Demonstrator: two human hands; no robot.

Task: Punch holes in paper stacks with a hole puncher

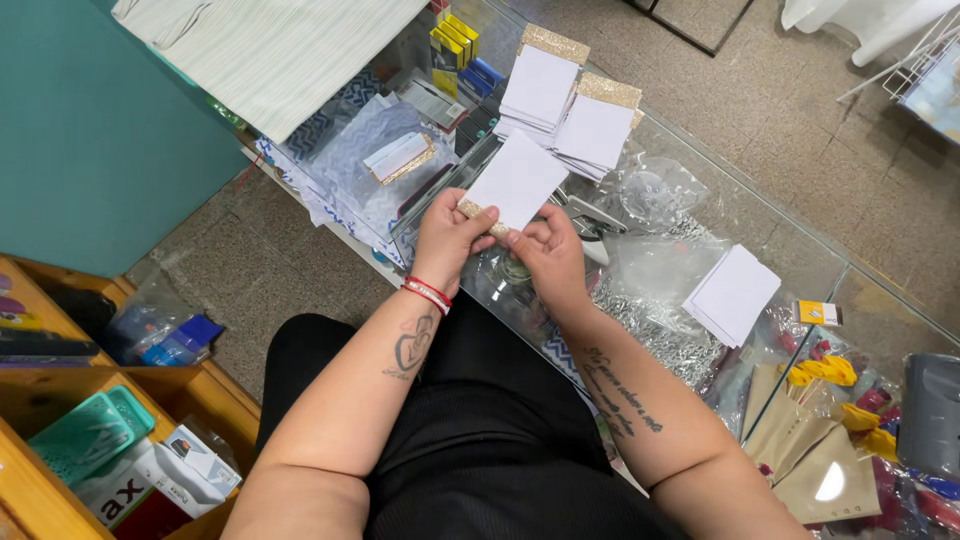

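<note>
Both hands, left hand and right hand, pinch one white card; three card stacks lie on the glass counter.

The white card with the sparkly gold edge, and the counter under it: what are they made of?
The white card looks like stiff matte paper; its gold strip looks like grainy glitter. The counter seems glass: it is see-through, showing goods beneath.

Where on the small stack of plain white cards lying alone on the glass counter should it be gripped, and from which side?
Pinch the white card stack by its near right corner, coming from the right. That corner looks fanned and slightly overhangs the clear plastic wrap, so fingers could probably slip under; the left side is crowded by clutter.
</note>
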